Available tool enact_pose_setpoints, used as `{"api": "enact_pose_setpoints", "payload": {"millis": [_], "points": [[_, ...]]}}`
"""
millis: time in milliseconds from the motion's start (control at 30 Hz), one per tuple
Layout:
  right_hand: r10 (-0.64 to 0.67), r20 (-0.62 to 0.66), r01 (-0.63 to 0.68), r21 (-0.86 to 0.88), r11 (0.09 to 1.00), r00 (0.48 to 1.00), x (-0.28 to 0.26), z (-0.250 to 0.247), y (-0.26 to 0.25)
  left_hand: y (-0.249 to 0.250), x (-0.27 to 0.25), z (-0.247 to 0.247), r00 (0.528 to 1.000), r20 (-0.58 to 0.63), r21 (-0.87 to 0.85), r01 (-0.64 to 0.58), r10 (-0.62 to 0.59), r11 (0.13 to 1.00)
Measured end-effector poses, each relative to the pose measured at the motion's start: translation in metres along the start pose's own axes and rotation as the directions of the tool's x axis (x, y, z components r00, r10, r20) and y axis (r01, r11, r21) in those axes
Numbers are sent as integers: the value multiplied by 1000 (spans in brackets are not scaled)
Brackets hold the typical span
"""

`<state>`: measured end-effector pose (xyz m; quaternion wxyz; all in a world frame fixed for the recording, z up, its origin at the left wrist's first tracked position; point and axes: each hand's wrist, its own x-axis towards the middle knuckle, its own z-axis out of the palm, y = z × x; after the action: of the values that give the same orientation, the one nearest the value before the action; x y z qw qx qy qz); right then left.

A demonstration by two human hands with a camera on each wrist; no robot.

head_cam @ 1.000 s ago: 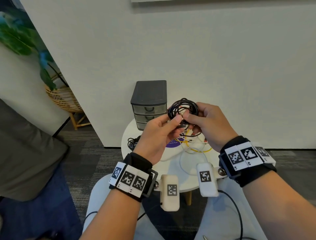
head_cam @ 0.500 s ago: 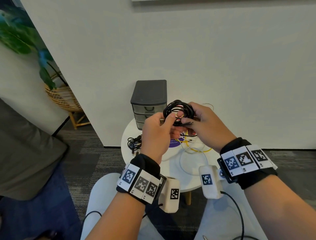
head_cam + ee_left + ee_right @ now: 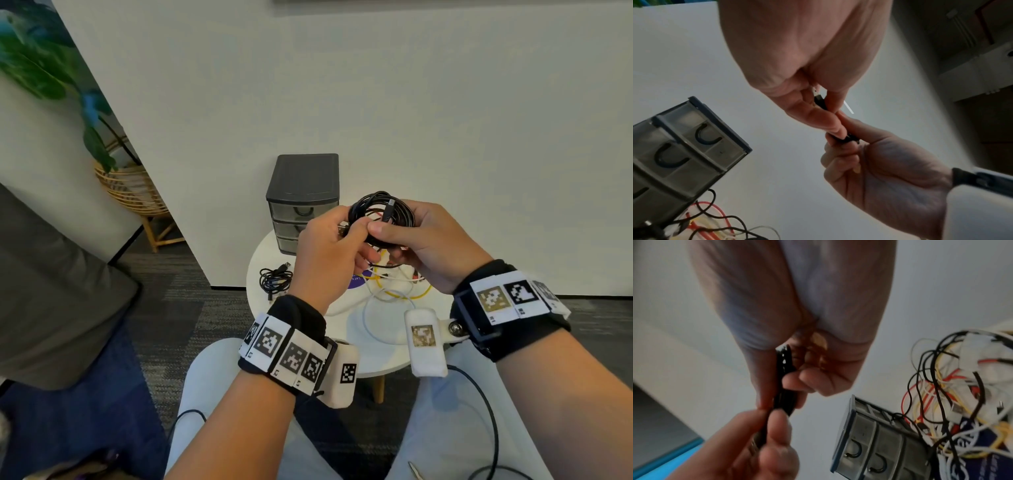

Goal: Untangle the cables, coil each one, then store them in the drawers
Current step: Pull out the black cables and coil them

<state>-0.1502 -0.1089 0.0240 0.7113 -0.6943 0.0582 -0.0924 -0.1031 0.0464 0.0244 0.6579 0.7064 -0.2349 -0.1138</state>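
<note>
**A:** Where does it stand? Start with the big things.

**B:** The round white table (image 3: 383,356) sits low at six o'clock. The grey drawer unit (image 3: 303,192) stands at its eleven o'clock edge, all three drawers closed. A loose tangle of yellow, white, red and black cables (image 3: 394,291) lies mid-table, and a small black bundle (image 3: 275,282) at nine o'clock.

**A:** And the cable being worked?

**B:** The black coil (image 3: 382,217) is held up in the air, in front of the drawers. The right hand (image 3: 428,246) curls round its lower arc, thumb on top. The left hand (image 3: 325,253) pinches the cable end at the coil's nine o'clock side; a plug (image 3: 388,212) hangs across the ring.

**A:** So which step?

**B:** I'd judge it's finishing the coil, securing the loose end.

**A:** Next?

**B:** Probably tuck that end so the loops hold, then free one hand to pull a drawer open while the other keeps the coil together.
</note>
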Motion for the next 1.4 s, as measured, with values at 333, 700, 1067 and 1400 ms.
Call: {"api": "enact_pose_setpoints", "payload": {"millis": [333, 700, 1067, 1400], "points": [[94, 54, -95, 15, 995, 994, -1, -4, -3, -4, -7, -1, 999, 12, 3, -36, 36, 999], [89, 80, -103, 200, 974, 993, -2, -1, 6, -2, -6, 5, 999, -6, 19, -46, 46, 999], [40, 119, -89, 439, 894, 992, -5, -11, 15, 0, -1, 2, 999, -38, -15, -30, 30, 999], [80, 146, -124, 331, 935, 986, -2, -6, 20, -6, -10, 1, 1000, 14, 25, -28, 28, 999]]}}
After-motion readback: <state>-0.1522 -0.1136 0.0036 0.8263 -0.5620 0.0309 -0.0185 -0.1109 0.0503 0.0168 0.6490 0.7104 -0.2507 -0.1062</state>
